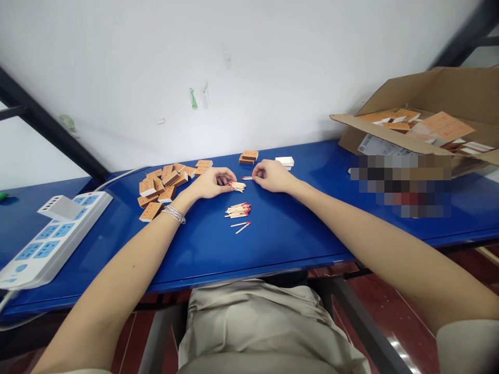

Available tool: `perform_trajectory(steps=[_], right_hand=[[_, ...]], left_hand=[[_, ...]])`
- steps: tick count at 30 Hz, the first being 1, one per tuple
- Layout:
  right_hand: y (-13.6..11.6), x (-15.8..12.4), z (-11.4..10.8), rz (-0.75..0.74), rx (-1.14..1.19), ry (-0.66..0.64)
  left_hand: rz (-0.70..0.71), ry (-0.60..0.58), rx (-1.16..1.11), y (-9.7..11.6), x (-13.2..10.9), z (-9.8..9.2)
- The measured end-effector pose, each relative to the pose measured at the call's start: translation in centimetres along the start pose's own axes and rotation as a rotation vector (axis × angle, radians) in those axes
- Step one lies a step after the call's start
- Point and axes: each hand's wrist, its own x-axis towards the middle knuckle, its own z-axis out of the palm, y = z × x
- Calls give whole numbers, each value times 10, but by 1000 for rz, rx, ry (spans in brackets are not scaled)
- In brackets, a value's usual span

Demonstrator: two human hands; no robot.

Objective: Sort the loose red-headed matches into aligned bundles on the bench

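The left hand (215, 183) lay palm down with its fingers loosely curled, the fingertips at a small bunch of red-tipped wooden matches (236, 186); from this view it was hard to say whether they pinched the bunch or only rested against it. The right hand (273, 175) was curled too, its fingertips at the end of a single match (246, 178) lying between the two hands, with no clear grasp on it. Just below the hands lay a loose heap of matches (237, 210), roughly parallel, and two stray matches (240, 227) lay nearer the person. All of these sat on a glossy blue table (280, 234). A jumbled pile of orange-printed matchboxes (159, 183) spread beside the left hand, a small stack of matchboxes (248, 157) sat beyond the hands, and white boxes (284, 162) lay just right of that stack. A white power strip with blue sockets (54, 239) lay at the table's left end. At the right, an open corrugated cardboard carton (421, 88) held orange-and-white packets (397, 122). Silver bangles (174, 214) circled the left wrist.
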Motion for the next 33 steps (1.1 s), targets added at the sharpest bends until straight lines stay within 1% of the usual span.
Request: perform_trajectory(steps=[3,6,8,13,20,24,27,30,33], right_hand=[[-4,-3,0,-13,101,3],[-12,-7,3,-108,212,-47],[-17,-9,6,-174,233,-71],[-23,-11,11,-261,150,-54],[-26,-11,11,-321,20,-65],[-24,-10,11,-308,88,-52],[-21,-9,9,-259,140,-62],[-20,-9,7,-205,160,-71],[-19,-8,6,-167,183,-56]], left_hand=[[3,9,1,0,0,2],[22,20,-18,-1,0,4],[36,26,-44,-3,0,5],[38,28,-68,-4,0,6],[50,11,-14,-1,0,4],[58,6,6,0,0,4],[68,3,8,1,0,3],[68,-28,11,2,-1,1],[68,-39,14,2,-2,1]])
